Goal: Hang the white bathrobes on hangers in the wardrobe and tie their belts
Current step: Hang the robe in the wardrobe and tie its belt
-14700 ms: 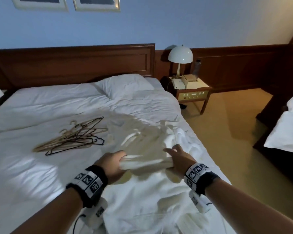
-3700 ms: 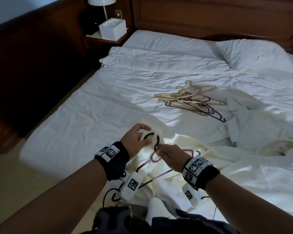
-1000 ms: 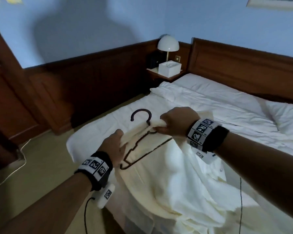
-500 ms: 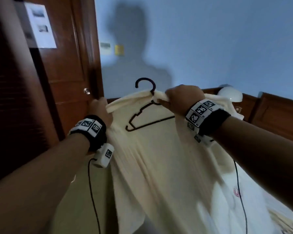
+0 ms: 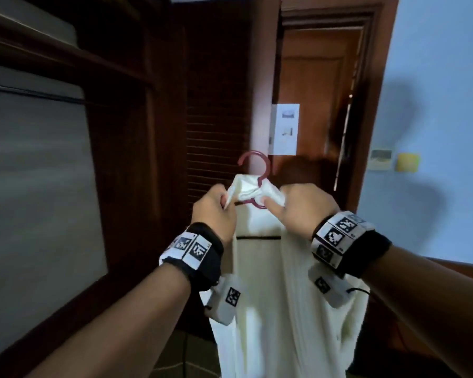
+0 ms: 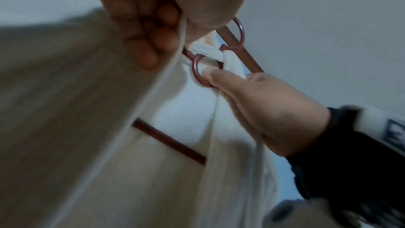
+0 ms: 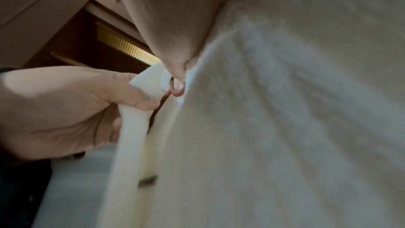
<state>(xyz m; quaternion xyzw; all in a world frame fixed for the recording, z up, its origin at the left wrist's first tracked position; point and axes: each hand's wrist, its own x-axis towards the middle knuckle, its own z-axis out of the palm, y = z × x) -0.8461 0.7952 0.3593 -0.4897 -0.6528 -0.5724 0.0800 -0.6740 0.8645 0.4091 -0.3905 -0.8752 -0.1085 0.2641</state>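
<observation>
- Head view: left hand [image 5: 216, 207] pinching the left collar edge of the white bathrobe [image 5: 279, 309], thumb against curled fingers.
- Right hand [image 5: 302, 207] gripping the right collar edge, thumb tip pressed on the small loop of the red hanger [image 5: 254, 173].
- Bathrobe draped on this hanger, held up in the air between both hands, hanging straight down.
- Hook free above the collar, not on any rail.
- Behind: dark wooden wardrobe [image 5: 115, 126] at left, wooden door [image 5: 314, 77] with a paper sheet [image 5: 284, 129], blue wall [image 5: 434, 105] at right.
</observation>
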